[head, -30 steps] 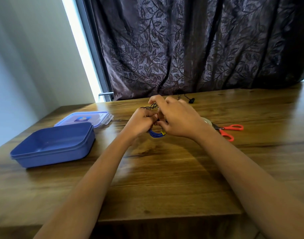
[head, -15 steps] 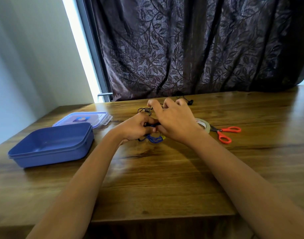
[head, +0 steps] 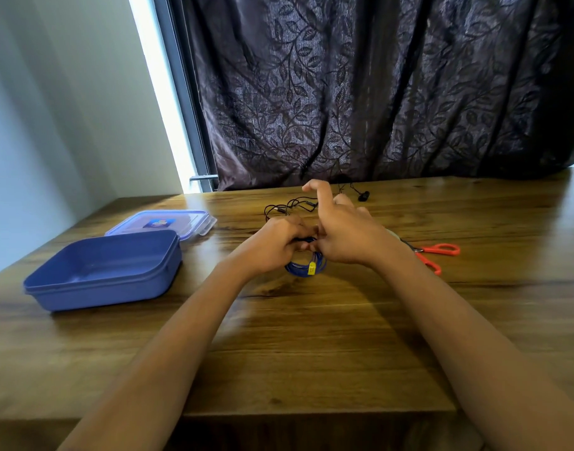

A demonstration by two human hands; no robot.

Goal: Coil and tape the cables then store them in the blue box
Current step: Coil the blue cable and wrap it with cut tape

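Left hand (head: 277, 245) is curled round the gathered turns of a black cable (head: 292, 200), and the same bundle is pinched by the right hand (head: 347, 237), index finger raised. The loose remainder is left trailing on the surface (head: 311, 336) behind them. A blue coil (head: 306, 267), already bound with a yellow tag, is seen just below both hands — whether it is held cannot be told. Each new turn is best laid to the same size and kept clamped, with slack drawn in untwisted. The blue box (head: 106, 268) is set open, well to the left.
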